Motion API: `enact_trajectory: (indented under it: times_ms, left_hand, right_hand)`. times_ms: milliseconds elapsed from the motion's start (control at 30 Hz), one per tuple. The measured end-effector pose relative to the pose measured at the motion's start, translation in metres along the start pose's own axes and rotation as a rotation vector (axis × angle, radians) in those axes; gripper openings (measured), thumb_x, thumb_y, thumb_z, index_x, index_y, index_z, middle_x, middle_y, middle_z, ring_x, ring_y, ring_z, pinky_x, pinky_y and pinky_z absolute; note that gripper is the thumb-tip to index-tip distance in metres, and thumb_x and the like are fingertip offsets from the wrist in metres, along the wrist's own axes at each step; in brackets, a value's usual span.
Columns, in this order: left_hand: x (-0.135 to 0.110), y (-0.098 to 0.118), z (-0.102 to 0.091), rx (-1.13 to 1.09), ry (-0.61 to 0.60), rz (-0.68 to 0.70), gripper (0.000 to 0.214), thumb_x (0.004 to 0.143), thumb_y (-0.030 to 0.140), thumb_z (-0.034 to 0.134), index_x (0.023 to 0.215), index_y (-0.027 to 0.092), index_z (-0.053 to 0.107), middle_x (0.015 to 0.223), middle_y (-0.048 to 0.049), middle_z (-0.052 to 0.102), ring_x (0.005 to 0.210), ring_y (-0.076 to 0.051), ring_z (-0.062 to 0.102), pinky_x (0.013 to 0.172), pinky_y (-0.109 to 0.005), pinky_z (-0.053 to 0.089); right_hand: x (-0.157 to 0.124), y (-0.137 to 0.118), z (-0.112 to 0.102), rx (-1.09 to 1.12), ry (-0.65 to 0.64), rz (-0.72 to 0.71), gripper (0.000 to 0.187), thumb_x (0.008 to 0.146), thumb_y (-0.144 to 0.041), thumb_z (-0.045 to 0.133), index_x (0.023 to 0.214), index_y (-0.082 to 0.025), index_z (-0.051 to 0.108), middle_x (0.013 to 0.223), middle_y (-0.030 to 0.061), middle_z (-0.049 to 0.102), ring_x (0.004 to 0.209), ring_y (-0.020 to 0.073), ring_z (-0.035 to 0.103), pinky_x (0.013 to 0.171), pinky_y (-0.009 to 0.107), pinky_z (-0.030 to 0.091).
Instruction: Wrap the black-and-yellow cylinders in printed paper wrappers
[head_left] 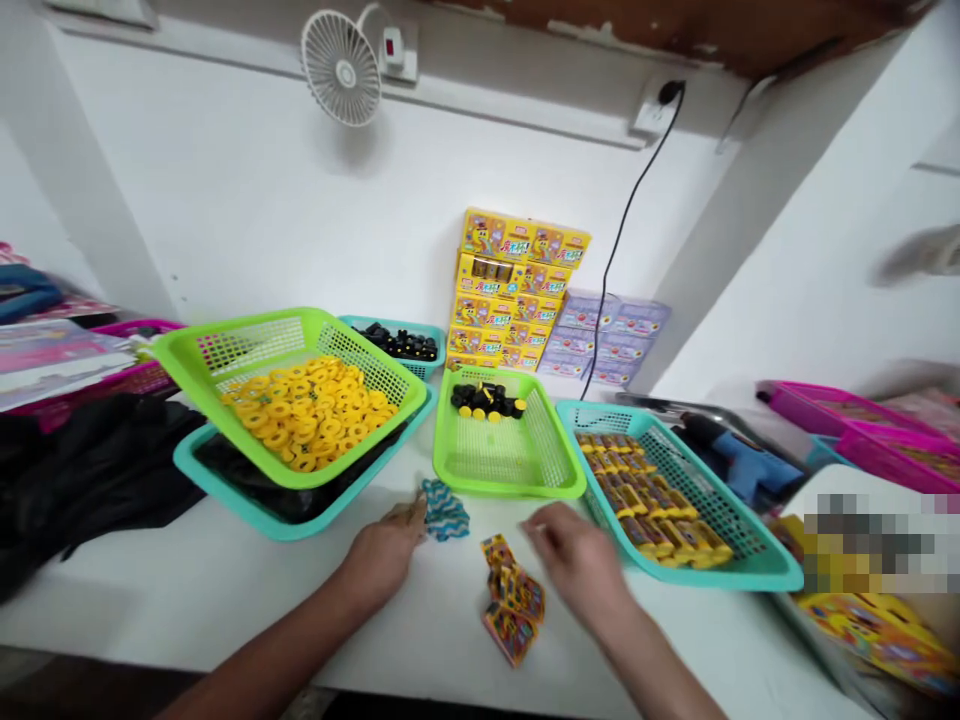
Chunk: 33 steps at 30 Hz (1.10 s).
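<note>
My left hand (pixel 384 555) sits on the white table with its fingertips at the edge of a blue wavy strip (pixel 445 510). I cannot tell whether those fingers pinch the strip. My right hand (pixel 574 558) is blurred, with its fingers apart and nothing visible in them. Just below and left of it lie yellow printed paper packets (pixel 514 600). Yellow rings (pixel 304 412) fill a tilted green basket (pixel 247 335). A smaller green basket (pixel 506 475) holds black and yellow parts (pixel 484 400). Yellow packets (pixel 649 500) lie in a teal basket (pixel 757 575) right of my right hand.
Stacked yellow boxes (pixel 510 285) and lilac boxes (pixel 600 340) stand against the white wall. A teal basket (pixel 225 490) lies under the tilted green one. Black cloth (pixel 90 480) lies at left, pink trays (pixel 847 420) at right, and a wall fan (pixel 341 68) above.
</note>
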<state>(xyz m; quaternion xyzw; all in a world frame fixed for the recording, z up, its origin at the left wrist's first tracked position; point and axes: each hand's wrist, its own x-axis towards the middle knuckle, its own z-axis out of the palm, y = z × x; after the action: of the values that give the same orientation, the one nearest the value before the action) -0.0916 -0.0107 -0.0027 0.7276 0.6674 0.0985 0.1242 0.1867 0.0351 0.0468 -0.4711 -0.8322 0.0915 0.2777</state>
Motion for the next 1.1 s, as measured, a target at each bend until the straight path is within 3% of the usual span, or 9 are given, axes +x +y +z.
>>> enact_trajectory:
  times_ms: [100, 167, 267, 367, 567, 633, 767, 933, 1100]
  left_hand:
    - [0.003, -0.011, 0.013, -0.061, 0.137, 0.080, 0.042, 0.089, 0.020, 0.038, 0.126, 0.022, 0.060, 0.120, -0.0102, 0.068, 0.105, -0.022, 0.064, 0.085, -0.031, 0.050]
    - [0.005, -0.020, 0.019, -0.111, 0.230, 0.134, 0.032, 0.090, 0.024, 0.039, 0.104, 0.023, 0.068, 0.099, -0.0072, 0.072, 0.089, -0.021, 0.066, 0.076, -0.029, 0.050]
    - [0.006, -0.032, 0.024, -0.179, 0.340, 0.189, 0.030, 0.091, 0.030, 0.039, 0.072, 0.021, 0.062, 0.071, -0.0036, 0.066, 0.067, -0.017, 0.062, 0.063, -0.026, 0.045]
    - [0.006, -0.036, 0.023, -0.228, 0.389, 0.176, 0.029, 0.087, 0.031, 0.044, 0.061, 0.020, 0.051, 0.061, -0.0003, 0.059, 0.058, -0.014, 0.056, 0.056, -0.024, 0.039]
    - [-0.002, -0.026, 0.013, -0.272, 0.408, 0.079, 0.021, 0.080, 0.042, 0.061, 0.082, 0.021, 0.061, 0.061, 0.0039, 0.055, 0.055, -0.013, 0.051, 0.054, -0.022, 0.036]
    - [-0.004, -0.022, 0.010, -0.300, 0.479, 0.108, 0.024, 0.082, 0.045, 0.062, 0.087, 0.021, 0.062, 0.063, 0.0034, 0.054, 0.056, -0.013, 0.050, 0.055, -0.023, 0.037]
    - [-0.006, -0.009, 0.006, -0.355, 0.517, 0.256, 0.029, 0.092, 0.038, 0.050, 0.070, 0.020, 0.056, 0.066, 0.0005, 0.053, 0.061, -0.013, 0.051, 0.060, -0.024, 0.038]
    - [-0.002, 0.030, 0.012, -0.353, 0.286, 0.339, 0.040, 0.090, 0.043, 0.054, 0.058, 0.019, 0.051, 0.061, 0.0000, 0.051, 0.061, -0.015, 0.050, 0.060, -0.027, 0.035]
    - [0.013, 0.078, 0.020, -0.377, -0.008, 0.202, 0.028, 0.078, 0.046, 0.068, 0.082, 0.019, 0.065, 0.068, 0.0000, 0.061, 0.062, -0.015, 0.054, 0.057, -0.025, 0.033]
  right_hand:
    - [0.017, -0.058, 0.052, -0.055, -0.131, -0.167, 0.006, 0.078, -0.032, 0.069, 0.081, -0.028, 0.068, 0.079, 0.0024, 0.072, 0.069, 0.0189, 0.069, 0.058, 0.027, 0.051]
    - [0.034, -0.080, 0.077, -0.050, -0.150, -0.157, 0.012, 0.070, -0.022, 0.076, 0.077, -0.029, 0.069, 0.069, 0.0007, 0.070, 0.059, 0.0163, 0.067, 0.053, 0.026, 0.049]
    - [0.056, -0.093, 0.097, 0.004, -0.174, -0.166, 0.028, 0.059, -0.004, 0.074, 0.059, -0.030, 0.064, 0.058, -0.0029, 0.065, 0.054, 0.0122, 0.063, 0.053, 0.023, 0.048]
    - [0.065, -0.092, 0.104, 0.043, -0.177, -0.177, 0.034, 0.054, 0.004, 0.070, 0.054, -0.029, 0.061, 0.058, -0.0042, 0.065, 0.057, 0.0116, 0.064, 0.055, 0.021, 0.045]
    - [0.057, -0.077, 0.092, 0.094, -0.188, -0.115, 0.020, 0.066, -0.007, 0.072, 0.068, -0.026, 0.066, 0.061, -0.0015, 0.064, 0.059, 0.0145, 0.061, 0.056, 0.024, 0.040]
    - [0.053, -0.070, 0.076, 0.120, -0.166, -0.097, 0.012, 0.075, -0.015, 0.069, 0.070, -0.024, 0.064, 0.064, -0.0009, 0.064, 0.060, 0.0146, 0.059, 0.057, 0.024, 0.039]
    - [0.041, -0.040, 0.029, 0.167, -0.071, -0.025, 0.019, 0.088, -0.023, 0.056, 0.070, -0.021, 0.058, 0.069, 0.0005, 0.061, 0.065, 0.0144, 0.055, 0.063, 0.025, 0.039]
    - [0.001, 0.006, -0.002, 0.316, 0.101, 0.240, 0.041, 0.093, -0.046, 0.048, 0.060, -0.021, 0.046, 0.053, -0.0031, 0.046, 0.050, 0.0120, 0.046, 0.053, 0.024, 0.036]
    - [-0.047, 0.024, 0.025, 0.440, 0.072, 0.438, 0.038, 0.084, -0.053, 0.055, 0.063, -0.021, 0.053, 0.057, -0.0011, 0.054, 0.049, 0.0132, 0.046, 0.048, 0.025, 0.037]
